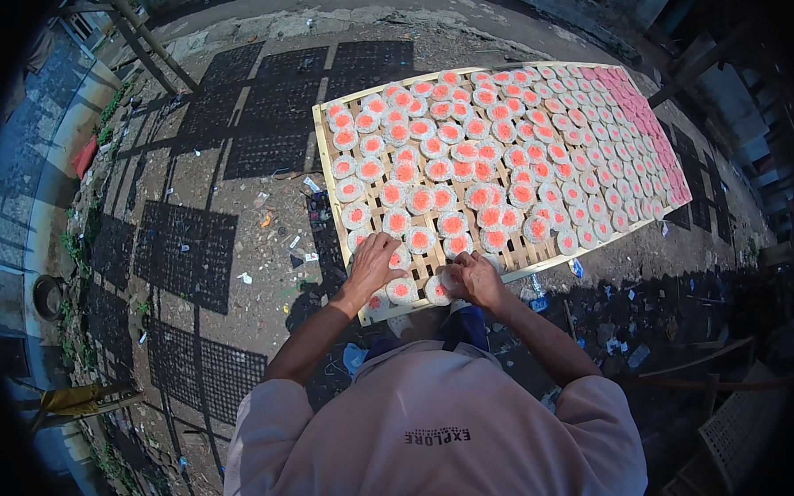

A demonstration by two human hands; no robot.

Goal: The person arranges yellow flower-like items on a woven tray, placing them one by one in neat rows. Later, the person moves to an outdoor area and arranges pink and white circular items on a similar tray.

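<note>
A slatted bamboo drying rack (326, 162) with a pale wooden frame carries many round discs, whitish with orange-red centres, that look like crackers. At its near left corner my left hand (374, 265) bends its fingers over the edge of one cracker (398, 258). Just to the right, my right hand (476, 280) has its fingers closed on another cracker (438, 290) by the near edge. Between my hands lies a flat cracker (401, 290). Some discs overlap in the middle, while those to the right sit in tighter rows.
Pink pieces (653, 130) line the rack's far right end. Dirt ground (263, 227) with scattered litter surrounds it, and gridded shadows fall to the left. A tyre (48, 297) leans by the left wall. Wooden poles (145, 46) stand at the far left.
</note>
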